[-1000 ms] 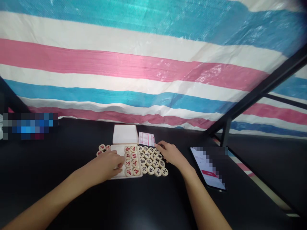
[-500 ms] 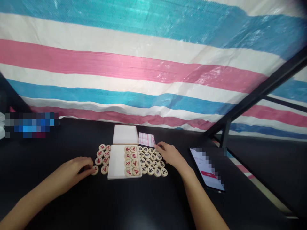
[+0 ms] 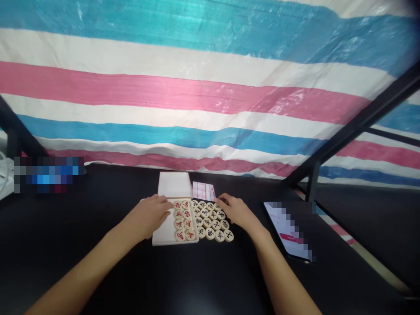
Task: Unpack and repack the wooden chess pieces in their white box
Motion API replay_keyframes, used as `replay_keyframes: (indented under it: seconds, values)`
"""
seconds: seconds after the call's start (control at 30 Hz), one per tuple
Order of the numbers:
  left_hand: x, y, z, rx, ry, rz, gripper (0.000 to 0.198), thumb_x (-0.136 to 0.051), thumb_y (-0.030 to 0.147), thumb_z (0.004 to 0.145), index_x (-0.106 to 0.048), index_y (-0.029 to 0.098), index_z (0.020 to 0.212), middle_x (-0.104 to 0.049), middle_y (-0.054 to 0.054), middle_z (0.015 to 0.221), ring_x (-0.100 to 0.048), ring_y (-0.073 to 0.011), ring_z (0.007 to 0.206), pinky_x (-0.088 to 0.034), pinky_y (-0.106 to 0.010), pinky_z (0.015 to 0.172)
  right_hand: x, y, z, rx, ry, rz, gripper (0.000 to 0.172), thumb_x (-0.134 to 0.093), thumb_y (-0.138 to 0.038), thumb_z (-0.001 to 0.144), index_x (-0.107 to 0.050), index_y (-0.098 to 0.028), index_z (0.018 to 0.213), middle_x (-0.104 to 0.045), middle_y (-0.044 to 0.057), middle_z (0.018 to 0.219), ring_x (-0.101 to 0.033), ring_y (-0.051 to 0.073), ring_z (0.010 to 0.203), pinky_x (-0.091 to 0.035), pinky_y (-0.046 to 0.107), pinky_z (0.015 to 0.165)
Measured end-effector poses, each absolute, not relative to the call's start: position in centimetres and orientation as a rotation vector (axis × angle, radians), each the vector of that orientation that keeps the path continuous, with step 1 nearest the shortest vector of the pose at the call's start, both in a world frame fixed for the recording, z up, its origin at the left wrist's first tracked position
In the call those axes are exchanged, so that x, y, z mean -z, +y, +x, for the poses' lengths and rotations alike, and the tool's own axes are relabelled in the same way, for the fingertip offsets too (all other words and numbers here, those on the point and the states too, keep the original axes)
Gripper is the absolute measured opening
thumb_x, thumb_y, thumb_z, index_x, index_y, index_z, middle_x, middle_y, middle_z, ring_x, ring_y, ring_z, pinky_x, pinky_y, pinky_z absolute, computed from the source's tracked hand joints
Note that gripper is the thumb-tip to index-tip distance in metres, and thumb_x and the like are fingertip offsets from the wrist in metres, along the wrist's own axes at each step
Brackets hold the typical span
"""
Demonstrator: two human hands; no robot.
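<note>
Now your left hand (image 3: 147, 217) is back over the box (image 3: 163, 235), so its bare part is close. I can't tell if it or your right hand (image 3: 238, 212) holds anything.

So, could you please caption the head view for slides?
Left hand at box of red-lettered xiangqi pieces, right hand by black-lettered pieces.

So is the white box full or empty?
Partly full: the white box holds two columns of red pieces, and bare space shows beside them.
</note>
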State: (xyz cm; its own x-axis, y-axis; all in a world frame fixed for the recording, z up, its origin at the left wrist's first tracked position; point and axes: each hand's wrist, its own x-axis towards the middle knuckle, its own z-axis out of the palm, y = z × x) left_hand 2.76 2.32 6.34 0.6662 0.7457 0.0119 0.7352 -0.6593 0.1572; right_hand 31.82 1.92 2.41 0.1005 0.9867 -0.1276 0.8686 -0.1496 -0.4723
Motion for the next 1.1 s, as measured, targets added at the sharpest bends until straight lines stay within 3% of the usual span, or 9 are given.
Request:
replay_keyframes:
  seconds: [0.17,0.4,0.6,0.77,0.9,1.0,1.1]
  values:
    - [-5.8,3.5,5.8,0.081,1.122,2.981,0.031,-0.042,-0.003,0.082,-0.063,0.012,0.099,-0.068,-0.012,0.092,-0.062,-0.024,0.087,-0.046,-0.034,0.074,-2.4,1.9,32.0,-0.619,-1.849,-2.101,0.029,-0.044,-0.042,0.092,-0.064,-0.021,0.096,-0.067,0.003,0.076,-0.06,0.014,0.059,-0.04,0.022,0.053]
    - [-5.6,3.5,6.7,0.032,1.203,2.95,0.023,-0.043,0.016,0.091,-0.065,0.01,0.088,-0.07,-0.015,0.085,-0.065,-0.029,0.083,-0.047,-0.04,0.072,-2.5,1.9,31.9,-0.604,-1.864,-2.107,0.029,-0.044,-0.043,0.091,-0.063,-0.021,0.095,-0.067,0.003,0.077,-0.059,0.013,0.057,-0.04,0.022,0.052]
    - [-5.8,3.3,8.0,-0.014,1.342,2.887,0.023,-0.044,0.017,0.088,-0.066,0.009,0.087,-0.07,-0.018,0.081,-0.066,-0.032,0.081,-0.046,-0.042,0.071,-2.5,2.0,31.9,-0.636,-1.841,-2.111,0.03,-0.043,-0.043,0.092,-0.063,-0.021,0.095,-0.068,0.004,0.08,-0.061,0.014,0.06,-0.04,0.022,0.053]
    - [-8.6,3.6,5.2,-0.15,1.456,2.688,0.017,-0.05,0.024,0.081,-0.065,0.017,0.083,-0.071,-0.009,0.081,-0.065,-0.0242,0.078,-0.045,-0.033,0.069,-2.6,1.9,31.9,-0.623,-1.867,-2.106,0.029,-0.043,-0.043,0.092,-0.062,-0.021,0.095,-0.069,0.004,0.083,-0.062,0.014,0.06,-0.04,0.023,0.054]
    - [-10.2,5.5,-0.8,-0.372,1.506,2.42,0.035,-0.05,0.042,0.081,-0.061,0.022,0.108,-0.07,-0.001,0.088,-0.061,-0.0178,0.072,-0.043,-0.027,0.065,-2.8,1.7,31.6,-0.579,-1.906,-2.113,0.028,-0.043,-0.043,0.092,-0.062,-0.023,0.094,-0.069,0.003,0.082,-0.061,0.015,0.057,-0.039,0.024,0.055]
    - [-9.3,6.7,-4.9,-0.248,1.495,2.335,0.033,-0.053,0.046,0.077,-0.066,0.02,0.093,-0.068,-0.001,0.079,-0.059,-0.0172,0.069,-0.043,-0.025,0.065,-2.8,1.7,31.5,-0.54,-1.921,-2.144,0.028,-0.042,-0.043,0.092,-0.062,-0.023,0.095,-0.069,0.004,0.08,-0.063,0.018,0.064,-0.039,0.025,0.059]
    - [-7.2,7.2,-6.8,-0.144,1.43,2.249,0.036,-0.051,0.049,0.078,-0.067,0.02,0.091,-0.066,-0.001,0.076,-0.059,-0.0169,0.069,-0.043,-0.023,0.063,-2.5,1.8,31.5,-0.474,-1.946,-2.163,0.028,-0.043,-0.043,0.091,-0.062,-0.023,0.096,-0.069,0.005,0.079,-0.065,0.022,0.076,-0.038,0.026,0.063]
